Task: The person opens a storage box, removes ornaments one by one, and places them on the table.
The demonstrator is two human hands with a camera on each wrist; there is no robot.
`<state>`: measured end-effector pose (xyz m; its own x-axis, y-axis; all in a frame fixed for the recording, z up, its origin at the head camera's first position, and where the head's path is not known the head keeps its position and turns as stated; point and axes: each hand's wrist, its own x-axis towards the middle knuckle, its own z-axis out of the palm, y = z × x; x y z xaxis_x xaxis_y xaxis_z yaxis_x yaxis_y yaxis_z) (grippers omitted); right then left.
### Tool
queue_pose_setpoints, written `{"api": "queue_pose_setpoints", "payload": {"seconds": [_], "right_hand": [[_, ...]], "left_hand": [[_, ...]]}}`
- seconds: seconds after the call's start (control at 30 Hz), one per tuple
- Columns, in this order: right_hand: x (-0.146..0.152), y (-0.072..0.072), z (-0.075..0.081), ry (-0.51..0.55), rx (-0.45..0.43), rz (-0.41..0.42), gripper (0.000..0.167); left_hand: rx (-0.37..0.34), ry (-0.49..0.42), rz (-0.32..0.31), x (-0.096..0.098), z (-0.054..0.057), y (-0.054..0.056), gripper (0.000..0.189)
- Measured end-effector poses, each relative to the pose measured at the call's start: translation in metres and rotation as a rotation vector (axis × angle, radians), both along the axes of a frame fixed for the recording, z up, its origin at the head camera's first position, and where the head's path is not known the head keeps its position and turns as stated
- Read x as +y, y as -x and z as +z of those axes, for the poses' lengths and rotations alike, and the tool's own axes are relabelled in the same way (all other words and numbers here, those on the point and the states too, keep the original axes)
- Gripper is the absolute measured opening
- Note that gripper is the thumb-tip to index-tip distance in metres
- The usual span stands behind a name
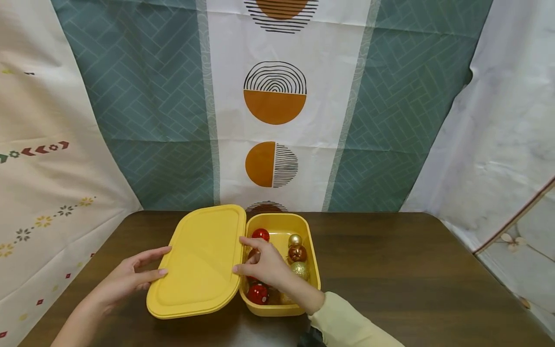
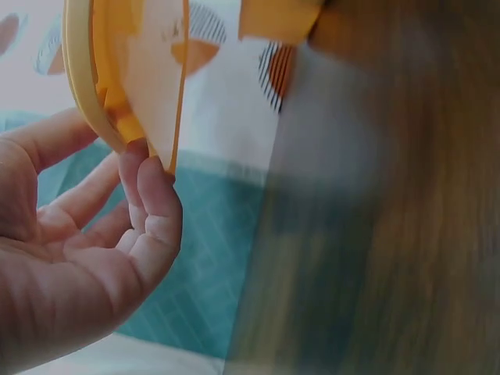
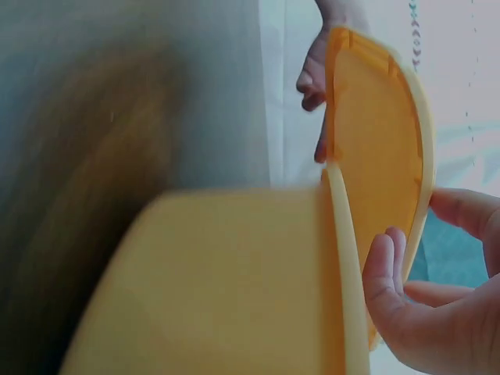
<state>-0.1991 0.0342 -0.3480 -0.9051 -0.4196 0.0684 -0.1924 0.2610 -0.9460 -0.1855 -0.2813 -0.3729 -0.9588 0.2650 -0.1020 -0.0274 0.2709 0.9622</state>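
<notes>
A yellow plastic lid [image 1: 199, 260] is held tilted above the table, just left of a yellow box [image 1: 314, 262]. My left hand [image 1: 123, 283] grips the lid's left edge; in the left wrist view its fingertips curl at the rim. At the opposite edge my right hand [image 1: 269, 264] pinches the lid between thumb and fingers, its forearm crossing over the box. Inside the box lie shiny red balls [image 1: 258, 293], a copper ball [image 1: 297, 253] and gold balls [image 1: 299, 270], like Christmas baubles. Some are hidden under the right hand. The right wrist view shows the lid's underside [image 3: 379, 133] beside the box wall.
The box stands on a dark wooden table [image 1: 390, 270], which extends to its right. Behind the table hangs a green and white patterned cloth [image 1: 169, 106]. Pale cloth [image 1: 47, 168] hangs along the left side, and a marbled sheet [image 1: 498, 135] along the right.
</notes>
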Motion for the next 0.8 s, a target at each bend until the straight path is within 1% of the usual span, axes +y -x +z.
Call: {"api": "queue_pose_setpoints", "payload": {"seconds": [0.07,0.13,0.3,0.4,0.43,0.5,0.57,0.67,0.8], "right_hand": [[-0.009,-0.004,-0.001,-0.008,0.004,-0.012,0.066],[-0.017,-0.008,-0.002,-0.007,0.005,-0.018,0.067],[-0.034,-0.015,-0.005,0.021,-0.021,0.007,0.068],[-0.043,-0.018,-0.006,0.038,-0.043,0.008,0.068],[-0.046,-0.019,-0.007,0.044,-0.052,0.003,0.068],[-0.052,-0.022,-0.009,0.052,-0.055,-0.003,0.067],[-0.058,-0.025,-0.012,0.056,-0.064,-0.009,0.068],[-0.066,-0.028,-0.018,0.031,-0.067,-0.021,0.068],[-0.073,-0.028,-0.026,-0.043,-0.071,-0.043,0.068]], "left_hand": [[0.007,0.018,-0.029,-0.010,-0.001,0.000,0.055],[-0.002,0.061,-0.045,-0.019,-0.002,0.000,0.055],[-0.026,0.139,-0.087,-0.036,-0.006,0.000,0.059],[-0.022,0.119,-0.137,-0.044,-0.011,0.002,0.057],[-0.030,0.115,-0.144,-0.047,-0.012,0.002,0.055],[-0.026,0.095,-0.180,-0.052,-0.015,0.003,0.051],[-0.025,0.095,-0.207,-0.057,-0.018,0.005,0.046],[-0.016,0.108,-0.242,-0.063,-0.020,0.006,0.044],[-0.030,0.135,-0.255,-0.068,-0.022,0.008,0.045]]}}
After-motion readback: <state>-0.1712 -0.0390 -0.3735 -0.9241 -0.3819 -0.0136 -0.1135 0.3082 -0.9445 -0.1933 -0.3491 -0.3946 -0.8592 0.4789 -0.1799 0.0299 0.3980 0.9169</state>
